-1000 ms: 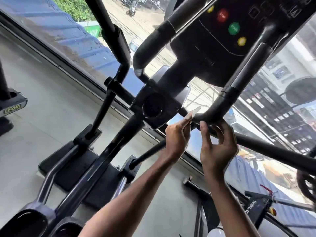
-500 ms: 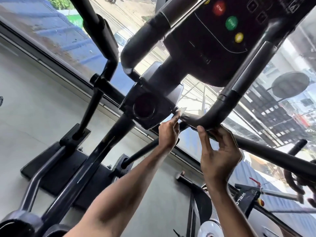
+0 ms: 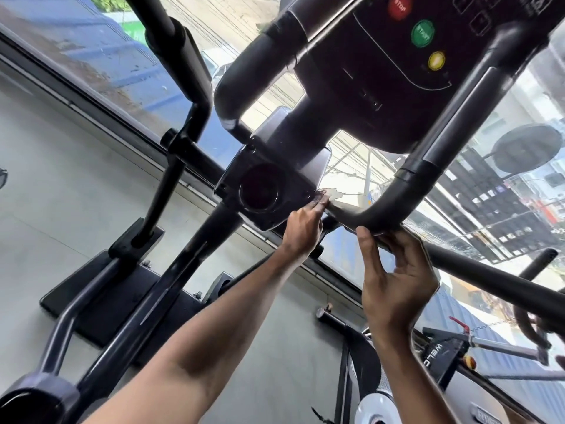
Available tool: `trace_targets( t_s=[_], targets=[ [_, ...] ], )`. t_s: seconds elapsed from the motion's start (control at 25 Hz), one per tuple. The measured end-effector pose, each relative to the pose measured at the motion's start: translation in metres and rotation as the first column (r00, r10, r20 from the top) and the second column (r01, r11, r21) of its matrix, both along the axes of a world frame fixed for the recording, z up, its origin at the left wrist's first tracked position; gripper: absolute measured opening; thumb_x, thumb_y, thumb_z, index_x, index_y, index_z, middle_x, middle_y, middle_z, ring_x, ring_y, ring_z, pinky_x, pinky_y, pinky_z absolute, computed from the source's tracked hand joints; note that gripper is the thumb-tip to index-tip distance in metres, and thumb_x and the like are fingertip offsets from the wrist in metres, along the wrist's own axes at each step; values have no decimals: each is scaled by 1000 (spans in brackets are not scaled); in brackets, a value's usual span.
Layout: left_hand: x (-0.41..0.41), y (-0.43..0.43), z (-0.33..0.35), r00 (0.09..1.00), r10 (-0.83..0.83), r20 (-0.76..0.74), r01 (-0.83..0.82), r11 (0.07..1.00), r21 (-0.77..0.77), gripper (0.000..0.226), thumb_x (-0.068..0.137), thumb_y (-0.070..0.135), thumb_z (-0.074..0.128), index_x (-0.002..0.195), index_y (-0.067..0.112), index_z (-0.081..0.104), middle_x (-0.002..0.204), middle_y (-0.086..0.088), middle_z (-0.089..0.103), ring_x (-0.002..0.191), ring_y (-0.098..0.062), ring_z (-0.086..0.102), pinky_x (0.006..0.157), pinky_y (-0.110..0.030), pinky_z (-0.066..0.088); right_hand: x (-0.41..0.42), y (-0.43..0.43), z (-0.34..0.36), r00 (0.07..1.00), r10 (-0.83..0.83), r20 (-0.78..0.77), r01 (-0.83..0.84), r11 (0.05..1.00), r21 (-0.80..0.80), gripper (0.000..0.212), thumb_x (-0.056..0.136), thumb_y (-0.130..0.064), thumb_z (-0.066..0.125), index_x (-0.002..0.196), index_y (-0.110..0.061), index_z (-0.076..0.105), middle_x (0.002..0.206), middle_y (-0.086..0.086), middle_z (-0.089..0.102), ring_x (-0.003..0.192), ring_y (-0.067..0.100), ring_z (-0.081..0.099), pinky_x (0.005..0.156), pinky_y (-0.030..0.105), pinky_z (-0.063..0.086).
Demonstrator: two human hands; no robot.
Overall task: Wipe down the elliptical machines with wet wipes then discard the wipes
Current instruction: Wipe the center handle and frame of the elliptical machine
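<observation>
- The right hand (image 3: pixel 394 280) reaches up under the handlebar (image 3: pixel 406 191). Its thumb touches the underside and its fingers (image 3: pixel 406 249) curl over the rod (image 3: pixel 489 273) behind. It seems to grip there to steady the stretch, though the palm hides the contact.
- The left hand (image 3: pixel 302 228) extends further, its fingers pinched closed on the wipe (image 3: pixel 334 193). It presses the wipe into the tight joint where the handlebar meets the housing (image 3: pixel 269 185). A pinch likely suits this corner, which a flat palm could not enter.
- The wipe shows only as a small pale scrap against bright glass. Its edges blur, and most of it is tucked inside the pinch.
- The console (image 3: pixel 412 56) hangs above, with its buttons and upper part cut by the frame edge.
- Another machine (image 3: pixel 443 356) at lower right is cropped and partly behind the right forearm.
- The window (image 3: pixel 122 71) lies beyond, and glare washes out detail around the joint. No bin for the used wipe is in view.
</observation>
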State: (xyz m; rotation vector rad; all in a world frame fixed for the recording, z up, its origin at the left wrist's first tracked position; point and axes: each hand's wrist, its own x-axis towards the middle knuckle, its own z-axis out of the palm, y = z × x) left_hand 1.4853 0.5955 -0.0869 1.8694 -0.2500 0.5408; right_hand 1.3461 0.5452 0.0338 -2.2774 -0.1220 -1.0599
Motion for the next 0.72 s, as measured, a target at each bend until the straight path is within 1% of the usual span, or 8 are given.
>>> trace_targets(
  t_s=[0.08,0.16,0.24,0.36,0.48,0.6,0.68,0.72],
  targets=[
    [-3,1,5,1000,6,-9,-6,999,-48,50,77,-15,58,123,2,69,120,-16,71,102,-29,72,81,-36,62,0,-1,0,1000,-1,-9,1,1000,-8,31,88,-34,78,100,-6,72,95,8,73,92,33,70,83,56,55],
    [-14,7,14,998,40,-56,-51,976,-213,39,84,-11,58,116,4,73,110,-12,75,95,-20,73,81,-23,56,-1,0,1,1000,1,-11,-1,1000,-4,31,88,-35,77,100,-7,73,96,7,74,93,32,71,83,55,55],
    [-34,14,27,994,44,-104,-80,922,-378,30,90,-5,61,116,5,73,105,-10,75,90,-13,72,79,-17,54,-2,2,3,1000,5,-8,-5,1000,4,28,88,-36,77,101,-11,73,97,6,74,93,30,71,84,55,55],
    [-75,34,53,999,-41,17,44,811,-584,27,93,-1,63,119,3,71,110,-10,74,100,-10,70,81,-14,57,-4,5,6,1000,6,-13,-6,1000,1,24,89,-35,76,101,-14,72,97,5,74,94,28,72,84,55,55],
    [-93,39,59,992,-16,124,83,826,-557,34,93,-2,63,126,6,67,116,-8,73,98,-15,73,85,-23,59,-7,7,16,999,27,-38,-29,999,-44,15,94,-35,68,103,-23,71,99,-2,75,96,23,72,84,54,55],
    [-91,30,57,1000,-22,1,19,835,-550,42,91,-6,63,131,7,62,114,-8,72,93,-18,76,77,-37,63,-14,12,35,996,24,-81,-37,985,-168,13,97,-32,63,104,-28,72,96,-18,70,92,9,69,83,45,55],
    [-103,28,68,999,26,-24,-35,803,-595,39,91,-5,63,128,6,65,111,-12,73,93,-21,75,77,-39,63,-20,14,49,997,-13,-82,-8,967,-255,22,98,-33,60,109,-21,75,95,-26,64,87,3,66,82,35,55],
    [-113,29,77,998,61,3,-47,789,-612,38,90,-6,63,127,5,66,109,-16,74,95,-24,74,79,-38,63,-23,15,56,997,-20,-76,1,971,-238,25,99,-35,58,113,-21,74,96,-28,63,87,1,67,82,34,56]
  ],
)
